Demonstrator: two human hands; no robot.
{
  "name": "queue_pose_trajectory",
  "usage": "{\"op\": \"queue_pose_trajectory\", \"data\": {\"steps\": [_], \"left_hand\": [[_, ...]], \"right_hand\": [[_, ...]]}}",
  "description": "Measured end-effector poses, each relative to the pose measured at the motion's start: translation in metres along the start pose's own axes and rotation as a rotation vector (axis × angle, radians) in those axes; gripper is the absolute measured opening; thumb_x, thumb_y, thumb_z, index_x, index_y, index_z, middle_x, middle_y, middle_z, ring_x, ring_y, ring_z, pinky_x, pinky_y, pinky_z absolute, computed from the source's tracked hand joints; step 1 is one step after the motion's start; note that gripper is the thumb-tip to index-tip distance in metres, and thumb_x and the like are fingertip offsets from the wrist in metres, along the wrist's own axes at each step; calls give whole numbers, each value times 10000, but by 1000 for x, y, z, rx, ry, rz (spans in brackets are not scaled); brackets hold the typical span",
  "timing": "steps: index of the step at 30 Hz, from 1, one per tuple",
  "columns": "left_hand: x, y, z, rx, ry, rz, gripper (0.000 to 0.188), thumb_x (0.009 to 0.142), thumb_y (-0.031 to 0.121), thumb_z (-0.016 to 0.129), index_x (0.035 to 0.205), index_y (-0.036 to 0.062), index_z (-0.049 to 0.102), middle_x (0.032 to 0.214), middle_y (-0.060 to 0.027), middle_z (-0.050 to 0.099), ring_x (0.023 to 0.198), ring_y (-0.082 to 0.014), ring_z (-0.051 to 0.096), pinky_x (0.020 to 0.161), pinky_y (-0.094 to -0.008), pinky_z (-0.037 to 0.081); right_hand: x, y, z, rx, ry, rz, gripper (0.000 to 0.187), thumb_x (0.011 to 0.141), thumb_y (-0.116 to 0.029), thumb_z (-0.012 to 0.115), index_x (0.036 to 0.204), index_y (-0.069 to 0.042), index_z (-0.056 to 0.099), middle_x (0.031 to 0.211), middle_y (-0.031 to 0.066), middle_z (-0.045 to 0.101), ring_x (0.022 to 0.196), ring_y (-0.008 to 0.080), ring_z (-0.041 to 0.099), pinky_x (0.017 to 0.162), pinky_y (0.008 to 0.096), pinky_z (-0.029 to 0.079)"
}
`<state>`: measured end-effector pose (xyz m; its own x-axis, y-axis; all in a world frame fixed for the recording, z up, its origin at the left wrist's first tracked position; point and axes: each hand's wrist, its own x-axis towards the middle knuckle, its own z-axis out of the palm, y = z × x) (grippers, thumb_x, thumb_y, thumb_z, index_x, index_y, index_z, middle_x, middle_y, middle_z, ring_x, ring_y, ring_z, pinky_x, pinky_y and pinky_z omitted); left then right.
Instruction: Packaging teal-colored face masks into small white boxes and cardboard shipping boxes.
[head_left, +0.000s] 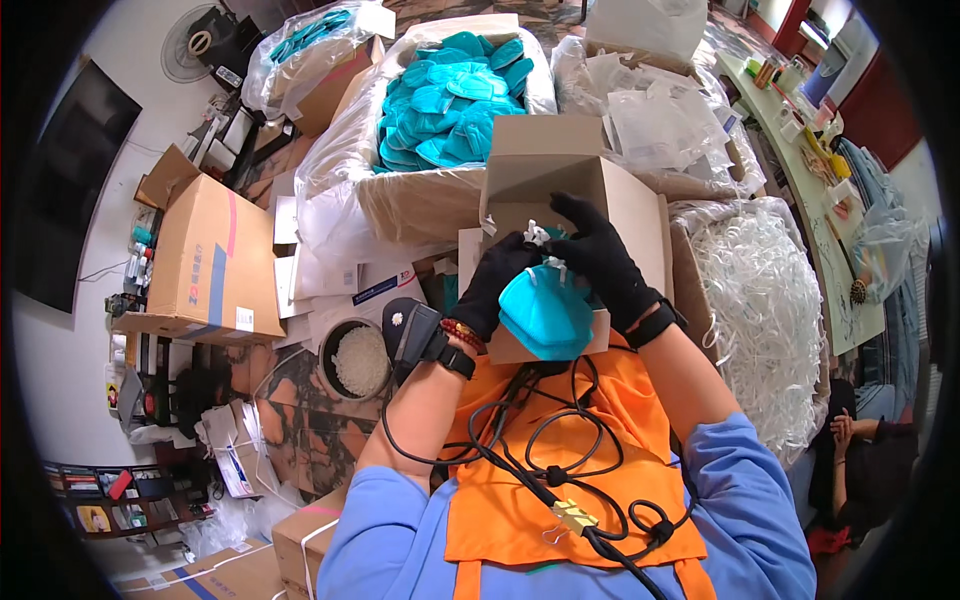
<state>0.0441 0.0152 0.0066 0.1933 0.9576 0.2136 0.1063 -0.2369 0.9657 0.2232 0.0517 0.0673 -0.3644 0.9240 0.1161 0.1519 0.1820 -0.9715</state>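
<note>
My left hand (pixel 490 285), in a black glove, grips a small stack of teal cup-shaped face masks (pixel 548 318) by its upper left side. The masks hang in front of my orange apron, above the near flap of an open cardboard box. White elastic straps (pixel 538 234) bunch up at their top, between my hands. My right hand (pixel 608 262), also black-gloved, is at the straps and the masks' upper right edge. One of its fingers stretches upward, while the others bend toward the straps; its fingertips are partly hidden.
Beyond the open box (pixel 545 185) stands a lined carton of teal masks (pixel 450 95). To the right are cartons of clear plastic bags (pixel 660 125) and white straps (pixel 760 290). A pot of white pellets (pixel 360 360) sits at left. Black cables (pixel 540 480) cross my apron.
</note>
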Motion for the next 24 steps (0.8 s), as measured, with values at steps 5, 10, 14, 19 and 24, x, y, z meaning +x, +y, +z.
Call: {"op": "queue_pose_trajectory", "data": {"steps": [5,10,14,19,24], "left_hand": [[-2,19,-7,541,-26,298,286,837,153,578,1076,-2,608,1002,-209,618,975,-344,591,853,-378,466],[-2,4,-3,138,71,-97,186,857,95,552,1005,-10,593,911,-176,596,849,-309,578,744,-361,467],[-2,-23,1,707,193,351,152,836,24,513,972,5,579,808,-163,573,760,-320,573,707,-388,459],[0,-24,2,783,52,197,166,819,24,522,968,6,593,851,-184,597,792,-348,587,714,-409,472],[-2,-15,-5,533,-106,-159,148,851,68,503,914,6,622,779,-175,611,721,-316,610,655,-410,481]], "right_hand": [[15,-13,-6,206,-247,402,498,814,-113,675,1282,-40,523,1033,60,631,858,122,585,721,258,478],[14,-1,-4,163,-321,493,349,843,-169,654,1159,-32,598,795,0,605,588,65,508,539,221,432],[8,-2,-2,40,-330,543,262,843,-201,655,1036,-25,653,757,8,601,561,80,516,527,219,422],[5,-4,0,142,-275,574,221,834,-168,649,1000,-24,672,763,30,615,570,95,544,537,222,431],[0,43,-6,125,-389,323,236,865,-19,547,1073,-32,657,872,55,641,741,121,588,624,227,462]]}}
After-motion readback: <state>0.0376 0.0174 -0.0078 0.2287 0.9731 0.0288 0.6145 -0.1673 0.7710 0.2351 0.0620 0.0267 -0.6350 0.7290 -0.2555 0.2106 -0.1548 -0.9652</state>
